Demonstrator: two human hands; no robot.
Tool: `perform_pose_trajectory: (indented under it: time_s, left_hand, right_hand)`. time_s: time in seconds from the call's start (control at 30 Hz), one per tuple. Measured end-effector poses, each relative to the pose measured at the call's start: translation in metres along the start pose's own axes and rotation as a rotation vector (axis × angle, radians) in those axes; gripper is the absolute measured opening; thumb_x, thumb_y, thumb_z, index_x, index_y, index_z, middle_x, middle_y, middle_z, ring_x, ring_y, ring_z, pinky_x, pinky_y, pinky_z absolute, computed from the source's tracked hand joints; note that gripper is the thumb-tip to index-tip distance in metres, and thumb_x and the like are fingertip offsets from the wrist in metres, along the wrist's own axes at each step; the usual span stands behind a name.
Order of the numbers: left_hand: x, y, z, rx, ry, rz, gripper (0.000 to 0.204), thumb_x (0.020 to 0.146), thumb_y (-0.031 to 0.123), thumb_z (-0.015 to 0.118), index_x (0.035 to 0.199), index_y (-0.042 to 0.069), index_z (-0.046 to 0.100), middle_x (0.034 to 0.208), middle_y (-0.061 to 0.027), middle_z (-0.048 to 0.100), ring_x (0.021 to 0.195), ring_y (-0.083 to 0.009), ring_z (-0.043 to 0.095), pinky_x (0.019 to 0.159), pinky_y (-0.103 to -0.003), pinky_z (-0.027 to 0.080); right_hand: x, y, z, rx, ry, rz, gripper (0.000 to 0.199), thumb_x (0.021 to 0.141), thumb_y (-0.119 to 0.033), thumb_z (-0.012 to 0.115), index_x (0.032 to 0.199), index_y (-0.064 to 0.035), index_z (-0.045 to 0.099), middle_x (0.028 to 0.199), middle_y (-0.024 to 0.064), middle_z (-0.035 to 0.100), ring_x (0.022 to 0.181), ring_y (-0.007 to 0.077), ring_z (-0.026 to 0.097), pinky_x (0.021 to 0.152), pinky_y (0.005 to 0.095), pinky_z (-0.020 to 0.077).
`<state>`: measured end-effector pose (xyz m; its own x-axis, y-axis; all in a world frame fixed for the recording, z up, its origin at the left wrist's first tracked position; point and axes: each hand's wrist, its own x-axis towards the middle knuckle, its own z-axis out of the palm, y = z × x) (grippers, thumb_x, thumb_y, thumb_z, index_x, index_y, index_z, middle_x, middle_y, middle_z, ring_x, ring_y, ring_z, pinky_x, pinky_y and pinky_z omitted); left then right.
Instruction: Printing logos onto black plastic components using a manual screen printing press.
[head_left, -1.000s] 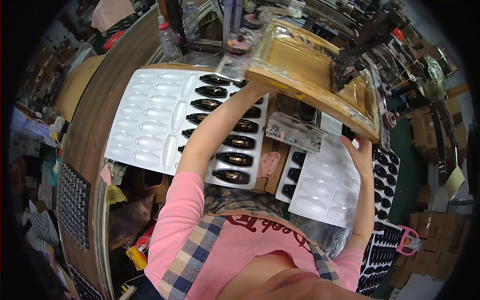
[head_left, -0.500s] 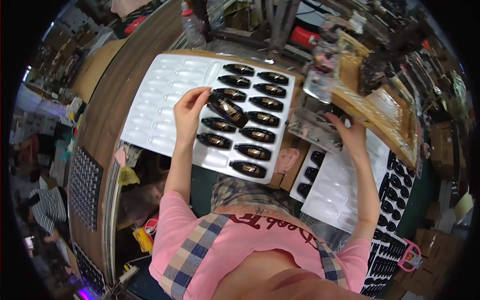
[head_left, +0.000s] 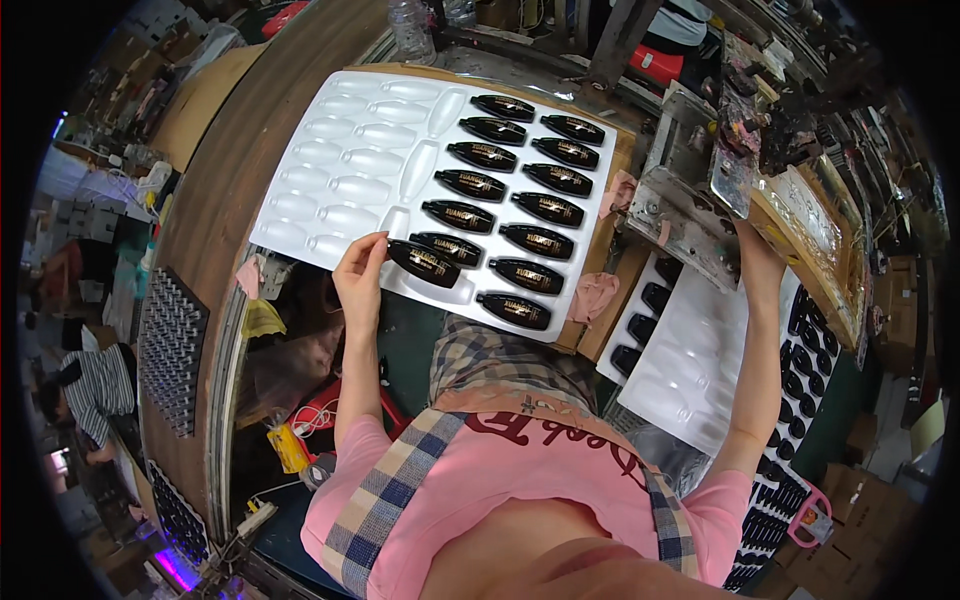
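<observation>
My left hand (head_left: 361, 273) pinches one end of a glossy black oval plastic piece with gold print (head_left: 422, 264). It hovers over the lower part of a white molded tray (head_left: 312, 216), overlapping another black piece lying there. Several similar black pieces (head_left: 541, 209) fill slots in the tray's right half, while the left half shows bare hollows. My right hand (head_left: 760, 262) reaches up to the printing machine's metal plate (head_left: 733, 180); the plate and frame hide its fingers. Beside that hand is a metal fixture (head_left: 687, 200).
A wooden-framed screen (head_left: 815, 240) stands at the right. Below it lie a second white tray (head_left: 680, 365) and a rack of dark pieces (head_left: 795, 390). A pink cloth (head_left: 595, 297) lies by the main tray's right edge. At the far left, a person in stripes (head_left: 100, 390) works.
My left hand has moved down with the black piece, toward the tray's near edge. My right hand has moved right to the machine plate. The view has shifted slightly.
</observation>
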<state>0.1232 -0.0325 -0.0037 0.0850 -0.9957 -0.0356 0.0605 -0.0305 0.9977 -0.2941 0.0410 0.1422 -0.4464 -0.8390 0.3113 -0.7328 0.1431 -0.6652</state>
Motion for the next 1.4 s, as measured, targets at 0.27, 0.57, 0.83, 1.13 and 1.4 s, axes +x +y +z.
perform_pose_trajectory:
  time_s: [0.27, 0.57, 0.83, 1.13, 1.4]
  left_hand:
    - [-0.019, -0.027, 0.000, 0.041, 0.034, 0.001, 0.015, 0.082, 0.006, 0.056, 0.094, -0.003, 0.057, 0.082, -0.0045, 0.059, 0.075, -0.0083, 0.055, 0.070, -0.020, 0.043]
    - [-0.029, -0.022, 0.002, 0.590, 0.025, 0.259, 0.007, 0.075, 0.005, 0.059, 0.081, 0.000, 0.060, 0.082, -0.0108, 0.059, 0.079, -0.0231, 0.055, 0.073, -0.030, 0.043]
    - [-0.030, -0.016, 0.001, 0.722, 0.000, 0.291, 0.013, 0.076, 0.003, 0.057, 0.089, 0.000, 0.057, 0.088, -0.0128, 0.056, 0.082, -0.0258, 0.053, 0.074, -0.032, 0.042]
    - [0.001, 0.025, 0.045, 0.569, 0.011, 0.521, 0.012, 0.079, 0.000, 0.053, 0.090, -0.003, 0.056, 0.087, -0.0125, 0.057, 0.082, -0.0234, 0.054, 0.075, -0.030, 0.041]
    - [0.033, 0.074, 0.151, 0.306, -0.386, 0.805, 0.012, 0.075, -0.001, 0.055, 0.086, -0.001, 0.057, 0.084, -0.0138, 0.057, 0.081, -0.0295, 0.054, 0.074, -0.034, 0.042]
  right_hand:
    - [-0.013, -0.010, 0.003, 0.102, 0.024, -0.077, 0.031, 0.080, -0.017, 0.060, 0.102, 0.0032, 0.054, 0.102, 0.0113, 0.057, 0.095, 0.0171, 0.051, 0.085, 0.0272, 0.0360]
    - [-0.050, 0.033, -0.048, -0.044, 0.023, -0.118, 0.027, 0.088, -0.008, 0.046, 0.108, 0.0083, 0.048, 0.112, 0.0141, 0.052, 0.101, 0.0175, 0.050, 0.090, 0.0265, 0.0339]
    - [-0.058, 0.084, -0.130, 0.011, 0.302, 0.222, 0.033, 0.083, -0.009, 0.052, 0.112, 0.0058, 0.047, 0.106, 0.0093, 0.055, 0.094, 0.0128, 0.050, 0.085, 0.0224, 0.0349]
    - [-0.059, 0.158, -0.137, -0.920, 0.022, 0.285, 0.047, 0.079, -0.028, 0.055, 0.118, -0.0050, 0.043, 0.102, 0.0209, 0.055, 0.092, 0.0363, 0.053, 0.076, 0.0409, 0.0432]
    - [-0.053, 0.161, -0.142, -0.853, 0.186, 0.251, 0.048, 0.079, -0.022, 0.054, 0.122, -0.0056, 0.038, 0.092, 0.0209, 0.056, 0.082, 0.0333, 0.056, 0.072, 0.0386, 0.0444]
